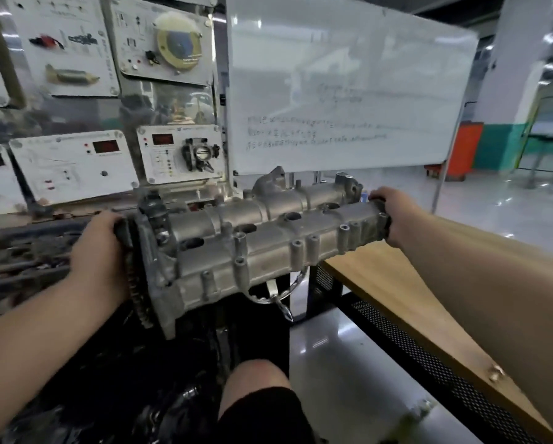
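Seemingly mid-carry, the person is gripping the aluminium cam housing [268, 245] at both ends, left hand [99, 251] curling round its chain end, right hand [393, 216] clasping the other. It is hanging just left of the wooden bench [396, 283], probably resting on nothing, so setting it down is remaining; a whiteboard [348, 84] is standing beyond the bench.

Wood worktop [371, 283] sits right of the cam cover [252, 248], on a black mesh frame [406, 334]. Bolt [496, 373] at the worktop's near edge.
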{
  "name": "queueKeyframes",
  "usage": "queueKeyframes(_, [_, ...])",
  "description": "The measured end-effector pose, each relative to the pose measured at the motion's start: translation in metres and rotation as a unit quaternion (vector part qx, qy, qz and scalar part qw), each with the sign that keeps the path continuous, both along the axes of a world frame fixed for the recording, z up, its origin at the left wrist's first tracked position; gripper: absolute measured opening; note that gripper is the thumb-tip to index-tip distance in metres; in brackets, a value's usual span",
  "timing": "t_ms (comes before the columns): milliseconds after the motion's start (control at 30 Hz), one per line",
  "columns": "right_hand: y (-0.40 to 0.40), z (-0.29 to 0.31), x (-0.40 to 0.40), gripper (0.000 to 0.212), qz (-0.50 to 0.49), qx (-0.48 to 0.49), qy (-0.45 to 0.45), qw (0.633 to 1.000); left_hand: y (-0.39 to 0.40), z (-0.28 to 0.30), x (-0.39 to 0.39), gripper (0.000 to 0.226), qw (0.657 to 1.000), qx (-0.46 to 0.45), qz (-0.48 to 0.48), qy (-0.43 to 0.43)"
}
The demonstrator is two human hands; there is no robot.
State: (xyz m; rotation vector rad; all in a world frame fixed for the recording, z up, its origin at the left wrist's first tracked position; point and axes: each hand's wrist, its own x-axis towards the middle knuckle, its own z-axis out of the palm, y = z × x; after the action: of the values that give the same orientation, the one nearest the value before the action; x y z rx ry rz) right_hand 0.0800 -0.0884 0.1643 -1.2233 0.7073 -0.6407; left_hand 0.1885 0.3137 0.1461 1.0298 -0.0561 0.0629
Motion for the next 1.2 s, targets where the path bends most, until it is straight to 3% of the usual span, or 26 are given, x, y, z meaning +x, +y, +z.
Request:
queueKeyframes(67, [-0.03, -0.008, -0.017, 0.014, -0.021, -0.01, 0.009, 1.0, -0.031, -0.009, -0.019, 0.021, 0.999, -0.016, -0.043, 0.006])
queueKeyframes(333, [-0.144, -0.063, -0.058, 0.014, -0.055, 0.005, 0.078, 0.995, -0.147, -0.066, -0.035, 0.03, 0.981, 0.004, -0.148, 0.128])
queueKeyframes(567, [-0.206, -0.106, -0.058, 0.019, -0.053, 0.032, 0.131, 0.989, -0.203, -0.104, -0.03, 0.027, 0.96, 0.006, -0.165, 0.227])
queueKeyframes(633, [-0.218, -0.113, -0.056, 0.027, -0.061, 0.03, 0.146, 0.987, -0.213, -0.111, -0.029, 0.027, 0.956, 0.001, -0.168, 0.239])
queueKeyframes(1200, [-0.262, -0.133, -0.049, 0.027, -0.109, -0.074, 0.26, 0.957, -0.243, -0.119, -0.027, 0.027, 0.956, 0.041, -0.159, 0.244])
